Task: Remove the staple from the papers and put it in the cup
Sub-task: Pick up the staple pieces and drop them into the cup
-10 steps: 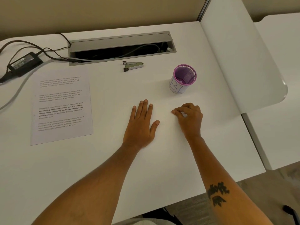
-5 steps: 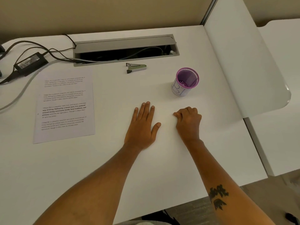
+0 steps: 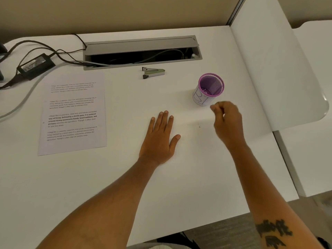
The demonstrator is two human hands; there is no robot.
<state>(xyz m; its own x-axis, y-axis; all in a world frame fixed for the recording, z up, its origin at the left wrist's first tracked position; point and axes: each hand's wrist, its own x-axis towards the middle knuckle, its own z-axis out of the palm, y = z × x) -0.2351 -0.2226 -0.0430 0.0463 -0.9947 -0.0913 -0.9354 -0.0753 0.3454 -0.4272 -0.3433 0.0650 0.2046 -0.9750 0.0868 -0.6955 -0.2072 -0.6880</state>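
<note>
— Item, papers point(image 3: 72, 114): lay flat on the counter point(image 3: 125, 186), left side, apart from both hands. Staple remover point(image 3: 153, 72) sat unused.

— Staple?

— Too small to see. Right hand point(image 3: 227, 121) hovered pinched beside the mesh cup point(image 3: 209, 89), contents uncertain; left hand point(image 3: 159, 139) rested flat, released. Drop-in seemingly remained.

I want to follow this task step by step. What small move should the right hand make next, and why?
Probably carry the right hand a little forward until its pinched fingertips are over the open mouth of the purple cup, then release. The fingers are curled together as if pinching something tiny, though no staple can be made out, and the hand is raised just short of the cup.
</note>
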